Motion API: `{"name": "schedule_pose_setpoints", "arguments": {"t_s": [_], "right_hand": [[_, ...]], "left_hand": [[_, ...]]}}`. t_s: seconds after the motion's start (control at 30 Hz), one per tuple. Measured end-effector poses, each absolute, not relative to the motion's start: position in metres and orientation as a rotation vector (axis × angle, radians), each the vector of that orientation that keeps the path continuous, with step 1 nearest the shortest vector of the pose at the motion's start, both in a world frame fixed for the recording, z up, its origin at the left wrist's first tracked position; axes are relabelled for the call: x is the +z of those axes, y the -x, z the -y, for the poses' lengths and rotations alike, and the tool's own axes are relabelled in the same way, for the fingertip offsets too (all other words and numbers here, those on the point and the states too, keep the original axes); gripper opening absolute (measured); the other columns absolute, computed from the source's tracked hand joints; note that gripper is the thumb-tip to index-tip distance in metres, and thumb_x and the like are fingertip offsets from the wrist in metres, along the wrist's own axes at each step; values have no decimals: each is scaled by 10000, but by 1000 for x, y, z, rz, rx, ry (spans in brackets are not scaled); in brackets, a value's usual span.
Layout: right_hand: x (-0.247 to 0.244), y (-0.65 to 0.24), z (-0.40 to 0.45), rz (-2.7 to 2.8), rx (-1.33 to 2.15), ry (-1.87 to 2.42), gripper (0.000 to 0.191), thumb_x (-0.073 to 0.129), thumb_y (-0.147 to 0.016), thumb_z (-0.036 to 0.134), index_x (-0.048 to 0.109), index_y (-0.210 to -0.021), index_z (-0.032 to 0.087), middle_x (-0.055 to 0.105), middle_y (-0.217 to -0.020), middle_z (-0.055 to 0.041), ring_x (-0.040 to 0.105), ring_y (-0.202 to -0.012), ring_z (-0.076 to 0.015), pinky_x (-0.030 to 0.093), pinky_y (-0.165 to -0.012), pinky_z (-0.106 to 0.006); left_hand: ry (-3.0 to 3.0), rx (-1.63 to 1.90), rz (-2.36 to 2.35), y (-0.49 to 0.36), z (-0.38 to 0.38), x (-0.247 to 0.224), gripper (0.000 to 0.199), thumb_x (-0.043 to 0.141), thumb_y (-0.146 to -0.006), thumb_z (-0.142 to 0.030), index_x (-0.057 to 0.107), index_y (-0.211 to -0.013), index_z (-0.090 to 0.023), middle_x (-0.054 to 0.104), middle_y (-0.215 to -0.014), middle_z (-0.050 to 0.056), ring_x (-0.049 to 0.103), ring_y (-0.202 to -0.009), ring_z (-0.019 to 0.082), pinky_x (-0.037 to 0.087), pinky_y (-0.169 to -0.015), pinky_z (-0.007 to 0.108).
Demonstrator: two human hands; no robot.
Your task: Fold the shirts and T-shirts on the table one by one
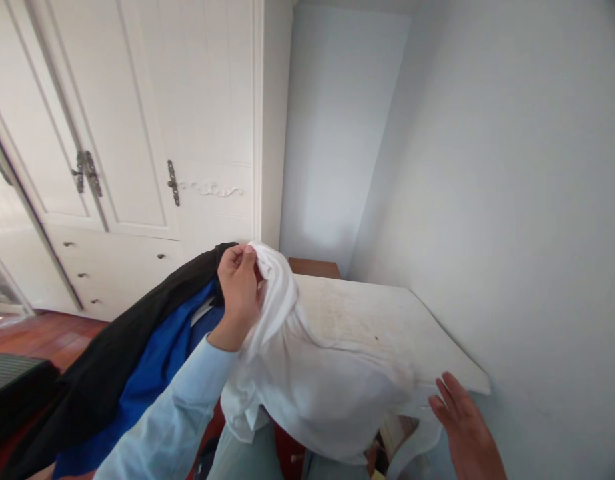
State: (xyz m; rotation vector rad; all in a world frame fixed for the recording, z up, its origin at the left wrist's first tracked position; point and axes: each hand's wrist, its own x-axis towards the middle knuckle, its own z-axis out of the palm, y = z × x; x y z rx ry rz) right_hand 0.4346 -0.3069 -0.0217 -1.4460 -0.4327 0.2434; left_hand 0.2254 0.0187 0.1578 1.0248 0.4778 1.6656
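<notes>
My left hand point(240, 287) pinches the gathered top edge of a white cloth garment point(307, 380). The garment hangs down from my fingers and spreads over the front edge of a white table point(357, 307) and above my legs. To the right, my right hand point(460, 417) is raised by the table's front right corner, fingers stretched out and nothing in them. Black cloth point(137, 320) and blue cloth point(162, 360) lie left of my left forearm, partly hidden by it.
A white wardrobe point(207, 120) with dark metal handles stands at the back left. Behind the table is a brown wooden piece point(314, 268). A pale wall point(487, 167) borders the right side. A dark case-like object point(17, 380) is at the far left.
</notes>
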Motion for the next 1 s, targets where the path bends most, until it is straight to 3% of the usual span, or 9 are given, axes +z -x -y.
{"name": "schedule_pose_setpoints", "arguments": {"t_s": [0.2,0.3,0.37,0.47,0.53,0.67,0.8,0.93,1.0], "right_hand": [[23,-365,272,919,367,1215,734,765,-797,357,449,-1459,343,528,-1474,-118,530,-1324,-298,507,-1030,-450],[58,-346,243,959,265,1276,1002,876,-653,291,369,-1514,353,392,-1578,-78,393,-1428,-303,439,-1094,-439],[85,-342,225,905,238,1337,965,916,-570,294,500,-1441,294,483,-1516,-83,430,-1392,-326,434,-1087,-424],[126,-347,209,868,363,1284,483,832,-687,402,726,-1110,193,753,-1038,-83,685,-934,-269,564,-792,-344],[152,-353,204,809,515,1158,368,785,-740,446,732,-985,176,719,-732,-23,615,-581,-164,512,-535,-258],[200,-366,196,853,793,889,275,804,-695,399,666,-795,183,502,-471,87,288,-329,-48,283,-329,-167],[236,-383,183,1012,878,899,251,619,-846,393,651,-761,158,337,-411,125,175,-344,-32,192,-356,-134],[264,-404,175,1068,690,935,293,521,-930,343,665,-796,126,324,-411,122,209,-351,-31,196,-393,-144],[280,-413,178,1058,616,902,285,537,-922,310,653,-742,123,324,-406,128,196,-342,-21,176,-388,-144]], "left_hand": [[-1108,1274,-208,-237,64,193,317,762,-755,-418,570,-859,-187,603,-728,-29,591,-617,100,517,-553,206],[-1189,1183,-159,-242,84,198,273,727,-796,-418,587,-841,-187,598,-756,-24,606,-672,103,539,-623,221],[-1262,1175,-155,-245,88,197,254,701,-821,-419,599,-821,-187,588,-750,-21,596,-676,103,534,-633,219],[-1353,1239,-192,-248,84,184,248,653,-865,-436,617,-853,-191,613,-789,3,611,-725,129,545,-684,253],[-1404,1252,-194,-247,79,165,276,629,-886,-458,624,-989,-202,664,-959,47,649,-880,178,556,-810,316],[-1509,1033,-216,-242,83,101,641,645,-878,-472,374,-1418,-257,455,-1485,138,500,-1322,285,426,-1087,446],[-1687,795,-507,-233,97,35,1148,854,-642,-453,190,-1548,-218,287,-1594,184,296,-1459,370,276,-1182,503],[-1794,577,-511,-221,91,11,565,786,-684,-428,652,-1167,-167,697,-1136,109,617,-1091,347,478,-953,430],[-1760,531,-550,-210,79,14,367,767,-678,-460,697,-887,-167,714,-855,63,650,-858,304,510,-775,381]]}}
